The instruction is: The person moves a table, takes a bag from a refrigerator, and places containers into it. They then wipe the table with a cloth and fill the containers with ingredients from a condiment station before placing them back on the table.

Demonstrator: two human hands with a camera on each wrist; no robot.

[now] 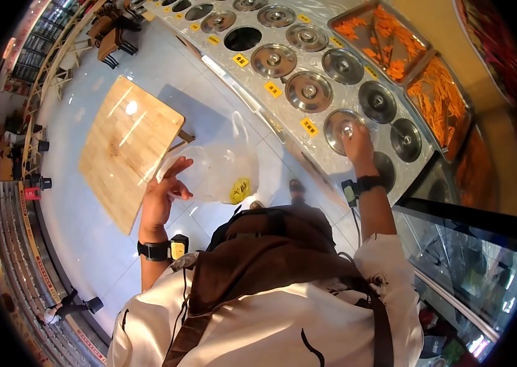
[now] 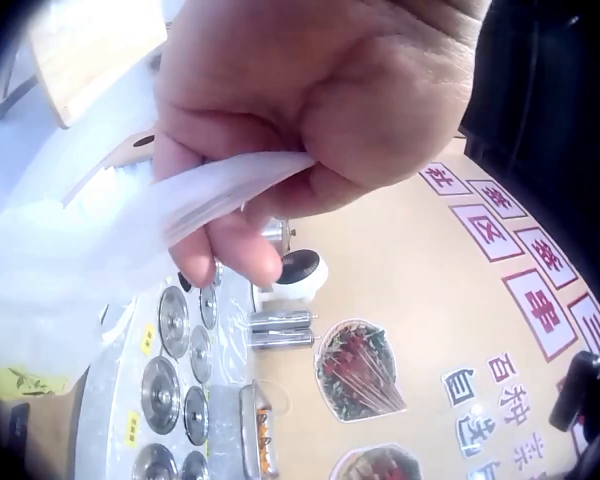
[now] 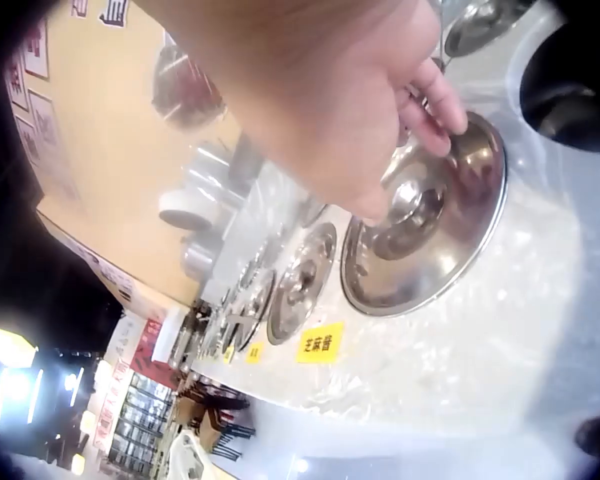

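Note:
In the head view, my left hand (image 1: 163,192) holds a thin clear plastic bag (image 1: 212,171) with a yellow label. The left wrist view shows the bag's gathered edge (image 2: 230,185) pinched under the thumb, other fingers loosely bent. My right hand (image 1: 359,147) is over a round steel lid (image 1: 335,131) at the counter's near end, fingertips beside its knob. From the right wrist, the lid (image 3: 430,260) lies flat, with thumb and bent fingers of the hand (image 3: 360,110) spread around the knob; whether they touch it I cannot tell.
More lidded wells, such as one lid (image 1: 308,92), line the plastic-covered counter (image 1: 325,116) beside yellow labels. One well (image 1: 243,39) shows dark without a lid. Trays (image 1: 439,101) of orange pieces sit along the far side. A wooden table (image 1: 127,144) stands left on the tiled floor.

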